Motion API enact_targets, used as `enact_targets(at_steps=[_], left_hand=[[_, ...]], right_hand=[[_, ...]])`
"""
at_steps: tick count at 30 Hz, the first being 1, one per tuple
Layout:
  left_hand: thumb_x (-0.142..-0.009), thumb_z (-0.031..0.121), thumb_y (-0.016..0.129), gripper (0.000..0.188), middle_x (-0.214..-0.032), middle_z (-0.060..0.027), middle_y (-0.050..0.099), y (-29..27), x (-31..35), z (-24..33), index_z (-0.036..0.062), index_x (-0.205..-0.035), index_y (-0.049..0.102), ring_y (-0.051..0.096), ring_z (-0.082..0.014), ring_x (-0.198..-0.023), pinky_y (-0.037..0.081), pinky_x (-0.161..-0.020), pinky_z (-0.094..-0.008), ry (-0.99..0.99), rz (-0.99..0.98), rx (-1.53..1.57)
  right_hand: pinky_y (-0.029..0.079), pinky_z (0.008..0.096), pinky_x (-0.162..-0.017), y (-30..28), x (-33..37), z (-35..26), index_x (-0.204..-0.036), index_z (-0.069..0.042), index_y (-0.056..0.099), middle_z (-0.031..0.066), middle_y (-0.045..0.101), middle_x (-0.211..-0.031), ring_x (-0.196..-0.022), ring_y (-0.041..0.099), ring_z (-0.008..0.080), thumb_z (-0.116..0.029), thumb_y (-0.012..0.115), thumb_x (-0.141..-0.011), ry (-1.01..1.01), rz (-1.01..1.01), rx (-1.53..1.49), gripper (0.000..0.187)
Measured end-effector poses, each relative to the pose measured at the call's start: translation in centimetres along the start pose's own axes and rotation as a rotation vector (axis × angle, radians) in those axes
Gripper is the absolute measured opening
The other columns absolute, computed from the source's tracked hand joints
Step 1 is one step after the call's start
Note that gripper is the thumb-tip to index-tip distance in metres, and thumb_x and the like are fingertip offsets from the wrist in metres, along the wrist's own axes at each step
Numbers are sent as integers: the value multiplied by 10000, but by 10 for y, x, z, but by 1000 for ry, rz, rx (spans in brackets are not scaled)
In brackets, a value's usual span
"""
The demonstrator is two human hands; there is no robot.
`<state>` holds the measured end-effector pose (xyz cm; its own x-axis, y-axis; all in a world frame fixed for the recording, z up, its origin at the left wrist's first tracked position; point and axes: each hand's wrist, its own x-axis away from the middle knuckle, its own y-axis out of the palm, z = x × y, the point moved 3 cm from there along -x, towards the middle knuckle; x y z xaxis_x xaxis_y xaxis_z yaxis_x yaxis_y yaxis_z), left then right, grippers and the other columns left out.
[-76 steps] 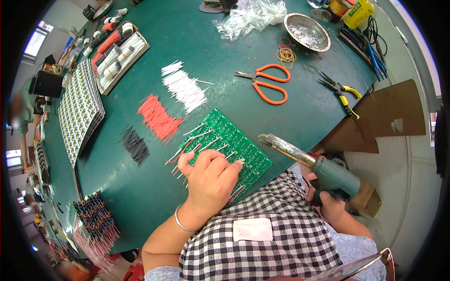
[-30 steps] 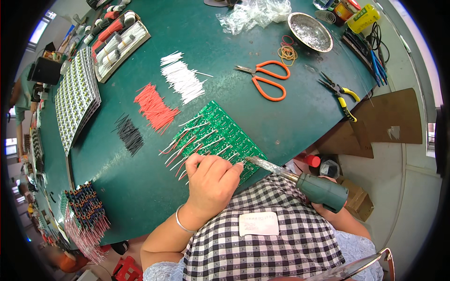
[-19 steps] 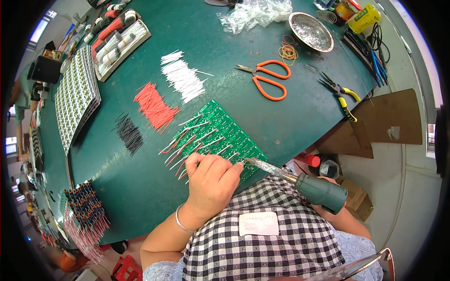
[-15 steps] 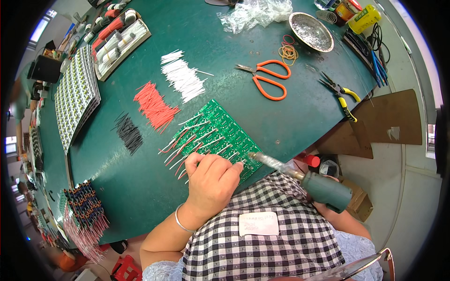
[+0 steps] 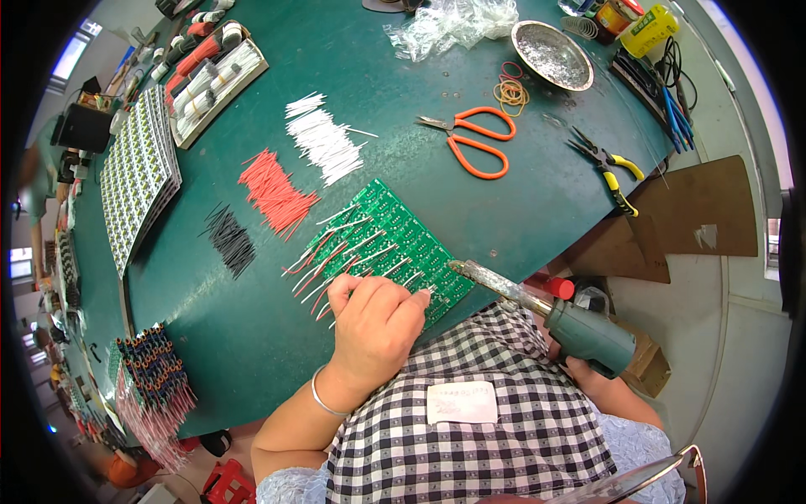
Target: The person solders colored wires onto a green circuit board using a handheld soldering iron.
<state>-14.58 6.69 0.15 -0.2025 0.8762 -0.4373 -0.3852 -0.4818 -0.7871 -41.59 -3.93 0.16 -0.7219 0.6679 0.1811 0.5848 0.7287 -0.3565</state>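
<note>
A green circuit board [image 5: 403, 227] lies on the table in front of me, with rows of white, red and dark wires [image 5: 323, 260] sticking out past its left side. My left hand [image 5: 375, 323] is closed over the board's near edge, thumb and fingers pinched at a white wire [image 5: 430, 291]; its fingertips are partly hidden. In my right hand [image 5: 588, 375] is a soldering gun [image 5: 592, 336] with a thick green body and a metal barrel. Its tip is by the board's right edge, a little away from my left thumb. My right fingers are mostly behind the body.
Piles of white [image 5: 323, 143], red [image 5: 275, 193] and black wires [image 5: 228, 241] lie beyond the board. Orange-handled scissors [image 5: 478, 155], pliers [image 5: 611, 172] and a metal bowl [image 5: 519, 34] are to the right. Stacked board sheets [image 5: 138, 176] and finished-looking wired parts [image 5: 151, 378] lie left.
The soldering gun has shifted slightly right and down. My left hand stays pinched at the same part of the board. The view has moved slightly.
</note>
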Motion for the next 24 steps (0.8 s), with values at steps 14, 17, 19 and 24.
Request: enact_targets(at_steps=[14, 17, 19, 24], left_hand=[[-591, -7, 715, 268, -712, -1, 503, -1, 6, 13, 96, -833, 667, 517, -200, -710, 364, -699, -352, 44, 17, 58], [-588, -15, 714, 262, -695, -3, 481, 4, 7, 13, 86, -824, 663, 499, -197, -688, 360, -672, -351, 61, 4, 93], [-591, -14, 717, 250, -682, -5, 464, 6, 8, 13, 76, -816, 658, 483, -197, -670, 355, -655, -352, 59, 4, 93], [-595, -13, 721, 241, -676, -7, 459, 8, 8, 13, 71, -810, 654, 475, -198, -658, 352, -645, -353, 64, 4, 102]], right_hand=[[478, 329, -713, -8, 20, 17, -1061, 1, 591, 106, 624, -880, -753, 602, 214, -119, 620, -817, 161, -33, -345, 273], [460, 366, -821, -9, 28, 23, -1080, -6, 601, 110, 638, -944, -875, 603, 252, -112, 633, -802, 96, -64, -100, 300], [442, 387, -881, -8, 28, 20, -1080, -10, 610, 115, 645, -988, -947, 597, 274, -105, 641, -790, 46, -47, 44, 307], [412, 411, -938, -5, 21, 7, -1037, -37, 650, 131, 635, -1086, -1062, 561, 301, -87, 663, -752, 162, -62, -43, 290]])
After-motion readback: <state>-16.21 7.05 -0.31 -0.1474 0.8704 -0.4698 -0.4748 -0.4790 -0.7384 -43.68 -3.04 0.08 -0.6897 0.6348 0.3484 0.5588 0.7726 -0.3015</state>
